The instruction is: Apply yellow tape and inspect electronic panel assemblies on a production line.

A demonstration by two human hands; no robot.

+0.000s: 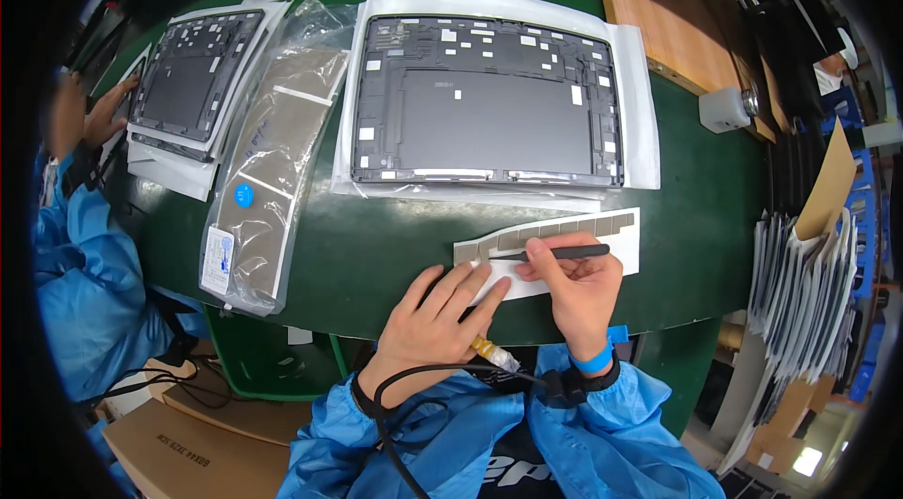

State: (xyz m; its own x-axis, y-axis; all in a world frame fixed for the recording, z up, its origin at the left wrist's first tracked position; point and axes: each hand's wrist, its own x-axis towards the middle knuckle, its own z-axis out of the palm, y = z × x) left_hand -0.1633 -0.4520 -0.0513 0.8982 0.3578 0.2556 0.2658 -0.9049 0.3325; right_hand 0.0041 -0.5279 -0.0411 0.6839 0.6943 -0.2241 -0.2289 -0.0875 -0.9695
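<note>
My right hand (585,297) is closed around slim black tweezers (576,253), held almost level. Their tip points left, low over a white backing sheet (616,259) lined with grey-brown adhesive pieces (536,236). My left hand (428,334) lies with its fingers apart, fingertips on the sheet's lower left edge near the tweezers' tip. Whether the tip touches a piece is too small to tell. Beyond both hands, a black tablet-like housing (508,123) dotted with small white pads rests on white foam wrapping (640,123).
A clear plastic bag (273,160) of grey-brown sheets lies left on the green table (376,245). Farther left is another housing (193,76), with a co-worker's hand (108,113) beside it. A wooden board (668,10) and small bottle (724,110) stand right. A black cable (381,405) crosses my wrists.
</note>
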